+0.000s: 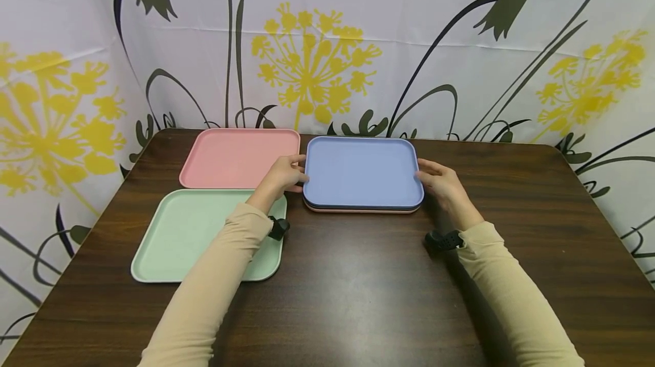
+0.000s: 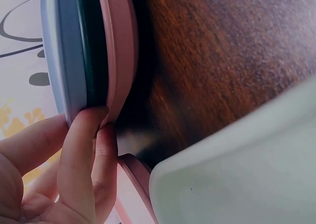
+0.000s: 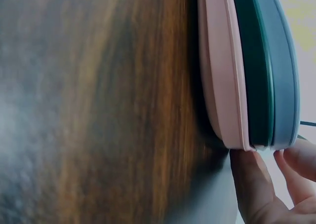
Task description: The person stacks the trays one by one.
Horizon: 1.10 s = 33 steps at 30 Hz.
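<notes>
The tray stack (image 1: 363,172) is near the far edge of the table (image 1: 358,293), beside the pink tray (image 1: 240,156); left hand (image 1: 281,176) and right hand (image 1: 446,188) set spread fingertips against its opposite ends; unequal pressure could slide its layers out of alignment.

A long, pale beige left sleeve (image 1: 204,293) is creasing near its cuff (image 1: 253,219), and a matching right sleeve (image 1: 517,293) is wrinkling likewise. Behind the left hand (image 1: 280,178), a black wristband (image 1: 278,228) is sitting against the cuff; behind the right hand (image 1: 444,186), a black strap (image 1: 452,240) is showing small holes and carrying a rounded dark piece (image 1: 433,240).
</notes>
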### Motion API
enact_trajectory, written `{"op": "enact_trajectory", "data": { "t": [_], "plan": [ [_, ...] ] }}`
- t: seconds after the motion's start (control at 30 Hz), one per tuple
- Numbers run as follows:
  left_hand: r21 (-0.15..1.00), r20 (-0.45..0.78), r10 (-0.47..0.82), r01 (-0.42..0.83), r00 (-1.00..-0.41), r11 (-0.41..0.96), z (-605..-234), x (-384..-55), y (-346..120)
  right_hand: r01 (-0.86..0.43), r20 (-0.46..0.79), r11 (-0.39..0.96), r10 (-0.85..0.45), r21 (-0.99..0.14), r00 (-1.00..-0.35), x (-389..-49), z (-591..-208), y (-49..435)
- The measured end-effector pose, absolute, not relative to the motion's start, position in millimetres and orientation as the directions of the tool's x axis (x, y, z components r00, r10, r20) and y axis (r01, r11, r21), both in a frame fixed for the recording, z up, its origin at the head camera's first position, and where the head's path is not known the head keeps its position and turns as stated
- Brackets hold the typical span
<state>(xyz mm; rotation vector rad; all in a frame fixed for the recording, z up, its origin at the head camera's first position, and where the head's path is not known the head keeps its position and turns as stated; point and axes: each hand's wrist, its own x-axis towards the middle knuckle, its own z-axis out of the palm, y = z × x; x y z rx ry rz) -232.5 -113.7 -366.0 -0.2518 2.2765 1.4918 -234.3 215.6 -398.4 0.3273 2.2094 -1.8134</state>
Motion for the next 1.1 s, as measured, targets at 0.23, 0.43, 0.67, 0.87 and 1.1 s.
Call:
{"op": "enact_trajectory", "data": {
  "t": [0.23,0.43,0.67,0.87,1.1],
  "plan": [
    [0.837,-0.432,0.079,-0.367,-0.898,0.406,-366.6,-232.8,-115.0,0.337,-0.344,0.211,0.001,-0.918,-0.939,-234.0,-396.4,215.5],
    [0.836,-0.439,0.08,-0.374,-0.895,0.402,-368.2,-233.0,-115.7,0.335,-0.344,0.262,0.012,-0.905,-0.939,-233.9,-396.4,214.0],
    [0.833,-0.42,0.069,-0.354,-0.905,0.425,-366.3,-231.8,-112.6,0.321,-0.332,0.234,-0.006,-0.918,-0.943,-234.4,-396.0,218.6],
    [0.827,-0.42,0.063,-0.353,-0.905,0.438,-365.6,-230.0,-112.3,0.349,-0.362,0.261,-0.002,-0.9,-0.932,-237.7,-395.7,215.5],
    [0.83,-0.421,0.072,-0.352,-0.904,0.433,-368.4,-230.7,-112.4,0.367,-0.378,0.236,0.0,-0.9,-0.926,-238.2,-395.5,215.8]
  ]
}}
